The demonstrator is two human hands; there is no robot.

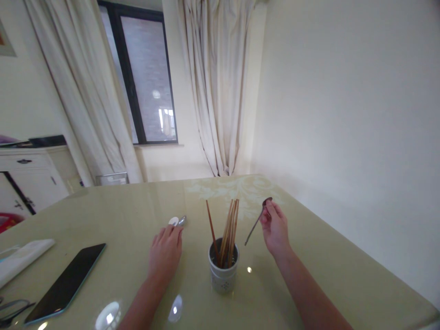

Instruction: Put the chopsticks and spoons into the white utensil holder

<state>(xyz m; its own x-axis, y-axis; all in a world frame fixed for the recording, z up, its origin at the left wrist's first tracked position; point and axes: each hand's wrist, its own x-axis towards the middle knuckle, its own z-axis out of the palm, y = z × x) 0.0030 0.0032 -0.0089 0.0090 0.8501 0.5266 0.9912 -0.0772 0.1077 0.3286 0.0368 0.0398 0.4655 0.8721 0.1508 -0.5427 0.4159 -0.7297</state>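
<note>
In the head view my right hand (275, 224) is raised at the right of the holder. It pinches a spoon (253, 231) close to its dark bowl, and the thin handle slants down to the left. My left hand (167, 250) rests low over the table, fingers together and curled over a metal spoon (183, 220). Its shiny bowl sticks out past the fingertips; the handle is hidden under the hand. Beside that bowl shows a white round piece (173, 221), partly covered. Between the hands stands a light grey holder (223, 279), upright, with several wooden chopsticks (228, 229) in it.
A dark tablet-like device (67, 284) lies at the left. Near it are a white packet (29, 259) and scissors (15, 309), cut off by the frame. The glossy table (130, 211) reflects lights. A wall (350, 128) runs along its right side.
</note>
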